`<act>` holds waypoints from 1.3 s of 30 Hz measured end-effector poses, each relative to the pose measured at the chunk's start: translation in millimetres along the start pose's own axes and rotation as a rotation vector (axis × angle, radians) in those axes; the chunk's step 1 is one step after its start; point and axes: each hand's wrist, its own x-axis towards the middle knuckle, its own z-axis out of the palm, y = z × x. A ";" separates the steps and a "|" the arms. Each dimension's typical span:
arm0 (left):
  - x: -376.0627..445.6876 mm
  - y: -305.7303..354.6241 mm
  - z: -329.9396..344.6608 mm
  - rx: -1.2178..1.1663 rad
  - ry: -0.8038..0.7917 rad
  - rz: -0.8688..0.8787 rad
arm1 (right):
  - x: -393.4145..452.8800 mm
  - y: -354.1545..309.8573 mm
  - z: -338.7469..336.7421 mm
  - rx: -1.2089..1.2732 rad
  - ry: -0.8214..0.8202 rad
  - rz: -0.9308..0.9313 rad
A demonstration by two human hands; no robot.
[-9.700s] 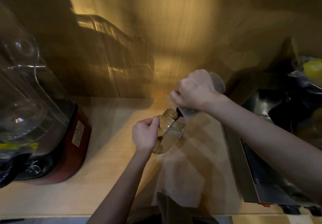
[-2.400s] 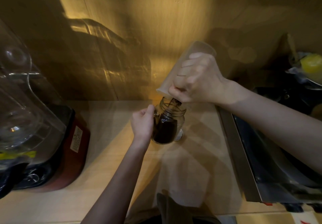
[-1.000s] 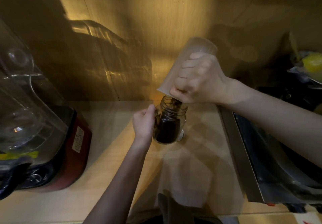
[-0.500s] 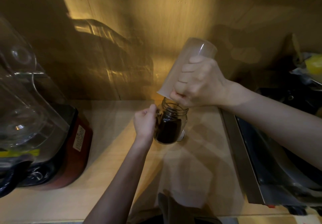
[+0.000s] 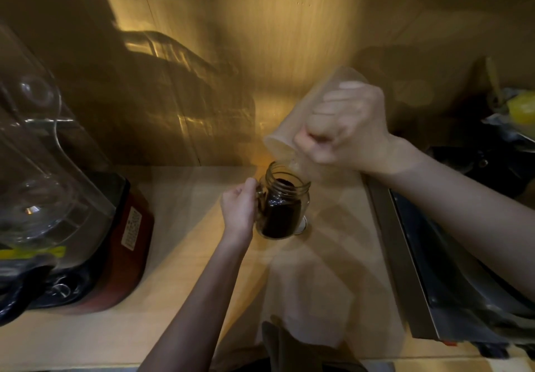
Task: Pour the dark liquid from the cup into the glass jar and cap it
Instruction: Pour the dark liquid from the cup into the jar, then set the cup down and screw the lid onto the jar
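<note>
A glass jar point(image 5: 282, 206) with a handle stands on the wooden counter point(image 5: 185, 227), mostly full of dark liquid, its mouth uncovered. My left hand point(image 5: 239, 207) grips its handle from the left. My right hand point(image 5: 346, 128) holds a translucent plastic cup point(image 5: 292, 128) tipped steeply, mouth down, its rim just above and behind the jar's mouth. The cup looks nearly empty and no stream shows. No cap is in view.
A blender point(image 5: 58, 198) with a clear pitcher and red base fills the left side. A metal appliance point(image 5: 434, 270) edges the counter on the right. A yellow thing point(image 5: 521, 108) sits at the far right. A wooden wall point(image 5: 260, 39) rises behind.
The jar went from nearly empty to mostly full of dark liquid. In the last second the flow stopped and my right hand lifted the tipped cup slightly up and right.
</note>
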 end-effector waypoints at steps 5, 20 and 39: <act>3.5 -10.2 -15.2 -0.043 -0.073 -0.010 | -16.3 -1.0 2.3 0.163 0.048 0.282; -5.7 -65.8 -47.6 0.017 0.019 -0.080 | -131.9 -29.3 44.0 0.848 0.148 1.838; 21.0 -129.6 -47.1 0.116 0.063 -0.325 | -159.7 11.8 172.5 0.753 0.006 2.034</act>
